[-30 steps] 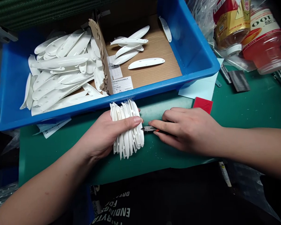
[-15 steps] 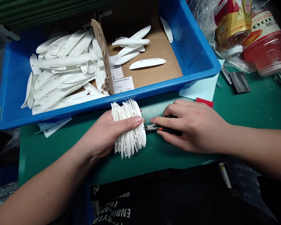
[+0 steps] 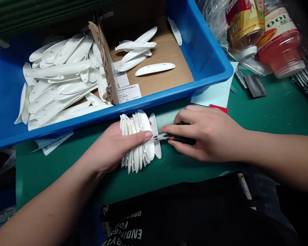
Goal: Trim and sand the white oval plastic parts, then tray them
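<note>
A stack of thin white plastic pieces (image 3: 136, 153) stands on edge in my left hand (image 3: 115, 145), whose thumb lies across it. My right hand (image 3: 207, 135) is closed round small pliers with black and orange handles (image 3: 182, 139). The plier jaws reach to the right end of the stack, by my left thumb tip. One white piece (image 3: 157, 147) stands apart from the stack at the jaws; whether they grip it is too small to tell.
A blue bin (image 3: 154, 104) behind my hands has a cardboard divider (image 3: 105, 65), with many white pieces (image 3: 59, 70) left and several right (image 3: 155, 69). Bottles (image 3: 279, 41), a dark square block (image 3: 255, 85) and a red piece (image 3: 219, 108) are at the right.
The endmost white piece has come away from the right side of the stack, and the plier tips now overlap it. The whole view has shifted slightly, with the bin further left.
</note>
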### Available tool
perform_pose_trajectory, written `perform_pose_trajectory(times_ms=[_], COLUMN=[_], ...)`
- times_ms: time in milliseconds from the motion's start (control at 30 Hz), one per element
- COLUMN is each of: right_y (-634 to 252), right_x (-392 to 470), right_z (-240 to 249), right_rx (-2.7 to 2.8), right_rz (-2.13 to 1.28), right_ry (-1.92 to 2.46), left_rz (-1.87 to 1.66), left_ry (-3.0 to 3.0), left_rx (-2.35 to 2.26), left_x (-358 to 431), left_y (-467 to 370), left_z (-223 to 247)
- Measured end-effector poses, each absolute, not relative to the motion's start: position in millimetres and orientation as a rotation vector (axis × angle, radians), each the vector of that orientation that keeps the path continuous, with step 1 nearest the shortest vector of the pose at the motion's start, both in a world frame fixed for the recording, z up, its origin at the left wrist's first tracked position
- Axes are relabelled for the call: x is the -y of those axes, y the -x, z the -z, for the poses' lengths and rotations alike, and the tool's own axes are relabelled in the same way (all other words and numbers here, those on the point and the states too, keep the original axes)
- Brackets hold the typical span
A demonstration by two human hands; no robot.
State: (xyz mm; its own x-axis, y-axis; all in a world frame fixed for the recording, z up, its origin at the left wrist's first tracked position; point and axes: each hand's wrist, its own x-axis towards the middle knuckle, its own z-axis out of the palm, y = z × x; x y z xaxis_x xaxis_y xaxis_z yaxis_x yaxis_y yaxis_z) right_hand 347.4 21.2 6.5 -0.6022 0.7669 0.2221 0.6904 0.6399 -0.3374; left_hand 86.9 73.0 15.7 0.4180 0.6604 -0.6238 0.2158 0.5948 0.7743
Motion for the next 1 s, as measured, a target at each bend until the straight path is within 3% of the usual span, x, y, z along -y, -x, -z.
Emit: perform_pose_trajectory(times_ms=[1000], right_y=[-333], right_x=[-8], right_z=[3], right_rx=[2.617], right_rz=[-0.021], right_ry=[1.255], left_rz=[-0.448], left_ry=[-0.844], left_rx=[-1.181], left_x=[-68], left_y=[-95], left_z=[-15])
